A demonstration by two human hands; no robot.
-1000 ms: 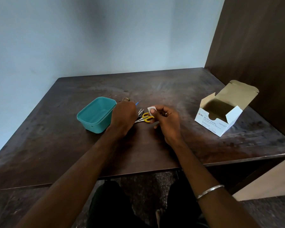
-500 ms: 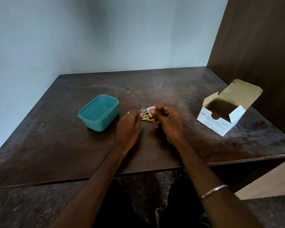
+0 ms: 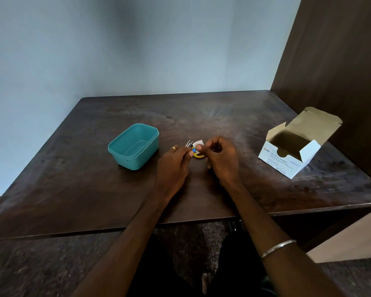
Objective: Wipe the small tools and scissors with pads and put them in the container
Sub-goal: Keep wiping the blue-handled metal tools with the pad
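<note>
My left hand (image 3: 174,162) pinches a small blue-tipped tool (image 3: 193,149) at mid-table. My right hand (image 3: 221,158) pinches a white pad (image 3: 198,143) right against that tool's tip. Beneath the fingertips lie yellow-handled scissors (image 3: 198,155) and a few small metal tools (image 3: 189,144), mostly hidden by my hands. An empty teal container (image 3: 135,145) stands just left of my left hand.
An open white box of alcohol swabs (image 3: 291,154) sits at the table's right side, its flap raised. A dark wooden panel (image 3: 334,61) rises along the right edge. The dark table (image 3: 94,189) ends at its front edge above my knees.
My left hand lifted the blue-tipped tool off the pile near the container and brought it to the pad in my right hand. The view shifted slightly.
</note>
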